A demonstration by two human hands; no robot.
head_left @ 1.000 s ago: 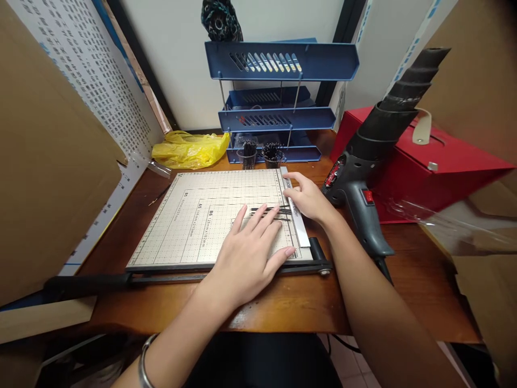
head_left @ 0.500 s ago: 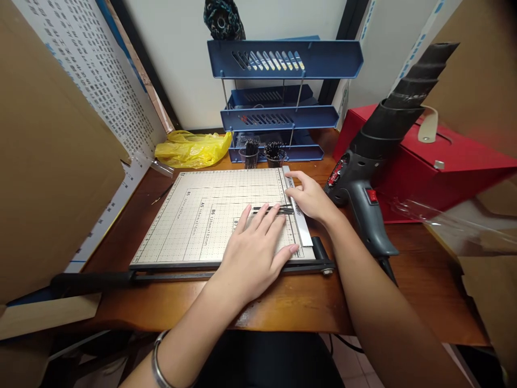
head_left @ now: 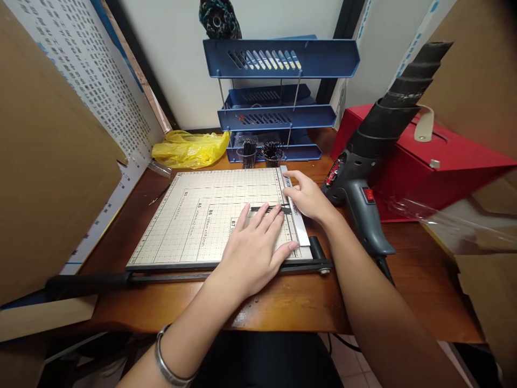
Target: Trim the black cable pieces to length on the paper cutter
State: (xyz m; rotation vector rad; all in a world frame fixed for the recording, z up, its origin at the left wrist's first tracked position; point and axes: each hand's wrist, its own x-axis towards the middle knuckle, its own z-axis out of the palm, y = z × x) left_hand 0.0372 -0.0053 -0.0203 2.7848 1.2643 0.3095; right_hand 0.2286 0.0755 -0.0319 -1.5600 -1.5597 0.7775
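Note:
My left hand [head_left: 253, 250] lies flat with fingers spread on the gridded board of a paper cutter [head_left: 189, 226]. Its fingertips rest on a small bundle of thin black strips [head_left: 258, 208], partly hidden beneath them. The bundle's right ends reach towards the metal edge ruler [head_left: 299, 226] on the board's right side. At that ruler is my right hand [head_left: 309, 199], index finger and thumb apart and touching the ruler's edge just above the strips; its other fingers are hidden. The cutter's black blade arm [head_left: 169, 277] lies down along the near edge.
Behind the board stand two clear cups of black strips [head_left: 249, 153] [head_left: 272, 153], a yellow plastic bag [head_left: 191, 150] and blue stacked trays [head_left: 278, 116]. To the right are a heat gun [head_left: 359, 188] and a red box [head_left: 436, 161]. Cardboard [head_left: 52, 161] walls the left.
The view has shifted slightly. Several strips under my left fingers lie a little closer together; both hands keep nearly the same place on the cutter.

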